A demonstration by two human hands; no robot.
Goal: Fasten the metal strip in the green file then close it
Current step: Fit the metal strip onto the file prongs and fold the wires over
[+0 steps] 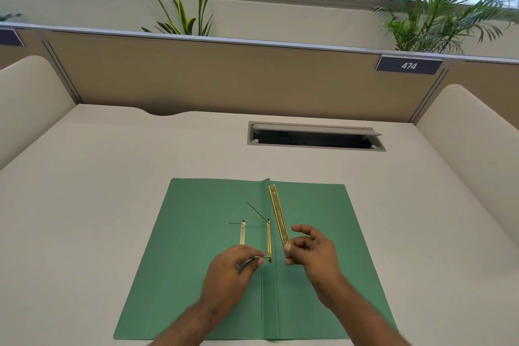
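**Fastener prong being bent while the strip is brought in**

The green file (196, 247) is laid open and flat on the pale desk (112, 154), its spine fold running toward the viewer down the middle. The fastening step is in hand; closing is not yet begun.

The long brass metal strip (278, 215) is held at its near end by the right hand (309, 247), pinched between thumb and fingertips. Its far end rests on the right leaf just beside the fold, so the strip lies slanted along the spine rather than over the holes.

A thin prong (259, 258) of the fastener at the fold is pinched by the left hand (233, 264), thumb against forefinger, and appears to be bent or held to the left. A second brass piece (269, 239) stands along the fold, with a dark prong rising from its far end. Another short brass piece (242, 234) lies on the left leaf, apart from the fold; its role cannot be told with certainty.

For the next move, it is judged that both prongs must be stood upright, the strip's holes lined up over them and the strip lowered flat. The prongs would then be folded down and locked, if sliders are fitted. Care is called for, since the prongs are thin and easily kinked. Only then can the left leaf be folded over the right.
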